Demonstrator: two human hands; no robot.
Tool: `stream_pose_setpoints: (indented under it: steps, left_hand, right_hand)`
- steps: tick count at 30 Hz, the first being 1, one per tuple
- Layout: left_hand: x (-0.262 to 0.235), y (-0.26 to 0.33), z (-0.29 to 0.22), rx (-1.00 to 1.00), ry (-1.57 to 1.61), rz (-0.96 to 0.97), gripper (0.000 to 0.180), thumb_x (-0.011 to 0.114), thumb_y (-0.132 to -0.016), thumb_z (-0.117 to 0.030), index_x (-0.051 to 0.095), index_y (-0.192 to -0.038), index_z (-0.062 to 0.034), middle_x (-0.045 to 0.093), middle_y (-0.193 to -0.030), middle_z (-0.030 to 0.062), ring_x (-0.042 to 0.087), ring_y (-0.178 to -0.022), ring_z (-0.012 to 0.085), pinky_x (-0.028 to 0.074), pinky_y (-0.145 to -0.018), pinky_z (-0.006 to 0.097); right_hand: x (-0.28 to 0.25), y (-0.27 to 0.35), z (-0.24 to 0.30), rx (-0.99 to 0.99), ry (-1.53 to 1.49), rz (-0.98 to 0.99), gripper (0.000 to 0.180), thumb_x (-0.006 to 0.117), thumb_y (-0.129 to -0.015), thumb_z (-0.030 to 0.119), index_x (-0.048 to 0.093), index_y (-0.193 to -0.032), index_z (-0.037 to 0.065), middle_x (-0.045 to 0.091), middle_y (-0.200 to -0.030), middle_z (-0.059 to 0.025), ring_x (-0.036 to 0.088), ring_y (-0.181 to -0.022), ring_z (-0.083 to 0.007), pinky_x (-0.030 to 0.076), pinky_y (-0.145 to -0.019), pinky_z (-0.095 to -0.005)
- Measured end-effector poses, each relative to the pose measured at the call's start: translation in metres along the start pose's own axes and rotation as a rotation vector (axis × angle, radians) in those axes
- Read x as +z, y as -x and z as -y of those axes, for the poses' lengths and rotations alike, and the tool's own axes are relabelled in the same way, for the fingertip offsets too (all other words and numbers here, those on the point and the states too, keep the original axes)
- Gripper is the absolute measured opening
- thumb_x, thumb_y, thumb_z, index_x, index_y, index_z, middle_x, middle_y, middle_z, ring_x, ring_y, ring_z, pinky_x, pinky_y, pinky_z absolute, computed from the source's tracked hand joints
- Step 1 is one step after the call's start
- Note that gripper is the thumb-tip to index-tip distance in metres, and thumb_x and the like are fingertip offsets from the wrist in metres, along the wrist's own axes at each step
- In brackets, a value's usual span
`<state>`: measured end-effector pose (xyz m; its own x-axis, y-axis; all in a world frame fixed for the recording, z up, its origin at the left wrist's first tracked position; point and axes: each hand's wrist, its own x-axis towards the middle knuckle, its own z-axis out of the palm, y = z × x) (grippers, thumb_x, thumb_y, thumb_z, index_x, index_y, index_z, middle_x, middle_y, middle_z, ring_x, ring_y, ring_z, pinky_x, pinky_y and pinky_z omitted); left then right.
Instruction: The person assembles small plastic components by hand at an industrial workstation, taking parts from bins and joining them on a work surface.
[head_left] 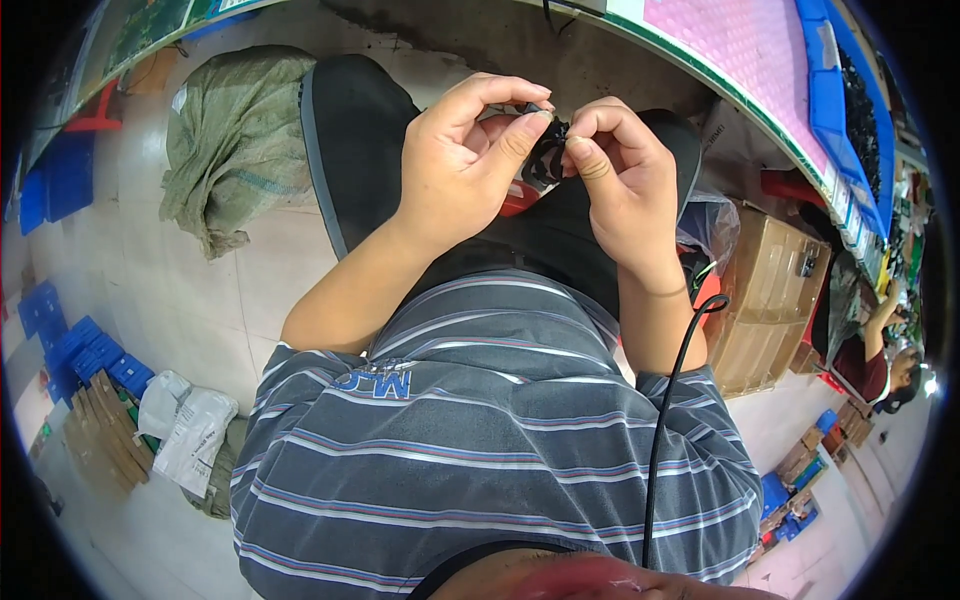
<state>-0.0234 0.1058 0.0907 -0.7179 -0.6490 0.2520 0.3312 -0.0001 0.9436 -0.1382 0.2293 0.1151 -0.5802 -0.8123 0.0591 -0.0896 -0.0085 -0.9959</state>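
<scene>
Above my lap, both hands are raised close together around a small black piece [546, 160] with curved, loop-like parts; its exact kind cannot be made out. My left hand [462, 160] pinches its upper left end between thumb and forefinger. From the other side, my right hand [628, 178] grips it with thumb and fingertips, the other fingers curled in. Parts of the piece are hidden behind the fingers. Below it, something red [518, 198] shows between my dark-clad legs.
A pink-topped workbench [740, 50] with a green edge runs at the upper right, bearing a blue tray [830, 90] of black parts. A woven sack [245, 140] lies left, a cardboard box [770, 300] right. A black cable [660, 430] hangs over my shirt. Another person [875, 360] sits far right.
</scene>
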Motion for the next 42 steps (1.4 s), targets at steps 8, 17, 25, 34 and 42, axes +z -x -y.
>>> stream_pose_setpoints:
  steps: [8,17,25,34,42]
  left_hand:
    - [0.000,0.002,0.003,0.042,0.010,0.004,0.017,0.067,-0.092,0.003,0.066,-0.109,0.0033,0.066,-0.104,0.0103,0.067,-0.094,0.0144,0.057,-0.083,0.027]
    - [0.005,-0.001,0.004,0.060,0.011,-0.019,0.017,0.068,-0.091,0.004,0.066,-0.107,0.0035,0.066,-0.103,0.0107,0.066,-0.092,0.0147,0.057,-0.082,0.027]
    - [0.001,0.003,0.003,0.024,-0.222,-0.015,0.013,0.060,-0.094,0.006,0.064,-0.106,0.0044,0.065,-0.111,0.0159,0.063,-0.103,0.0214,0.051,-0.092,0.032]
    - [0.008,0.014,0.015,-0.042,-0.117,-0.092,0.014,0.057,-0.098,0.003,0.057,-0.112,0.0035,0.060,-0.116,0.0151,0.060,-0.105,0.0208,0.051,-0.091,0.033]
    - [0.011,0.013,0.018,-0.031,-0.031,-0.106,0.016,0.056,-0.098,0.002,0.057,-0.114,0.0037,0.060,-0.116,0.0153,0.061,-0.105,0.0204,0.052,-0.092,0.032]
  right_hand:
    - [0.003,0.002,-0.004,0.061,-0.127,0.008,0.011,0.064,-0.096,0.009,0.060,-0.093,-0.001,0.056,-0.088,-0.0014,0.056,-0.075,-0.0079,0.046,-0.069,-0.0225]
    - [0.004,0.000,-0.007,0.085,-0.228,-0.009,0.010,0.063,-0.098,0.009,0.059,-0.095,0.001,0.055,-0.089,0.0004,0.055,-0.077,-0.0069,0.046,-0.069,-0.0217]
    - [0.001,-0.004,-0.025,-0.119,0.020,-0.026,0.004,0.060,-0.096,0.005,0.058,-0.093,0.004,0.055,-0.093,-0.0034,0.057,-0.075,-0.0104,0.050,-0.068,-0.0259]
    - [0.003,-0.002,-0.007,-0.054,-0.071,-0.080,0.006,0.060,-0.093,0.001,0.054,-0.090,0.000,0.053,-0.083,-0.0074,0.058,-0.069,-0.0131,0.048,-0.062,-0.0293]
    - [0.001,-0.003,-0.002,0.007,-0.111,-0.099,0.008,0.061,-0.092,0.001,0.053,-0.089,0.000,0.055,-0.082,-0.0082,0.058,-0.067,-0.0142,0.048,-0.062,-0.0300]
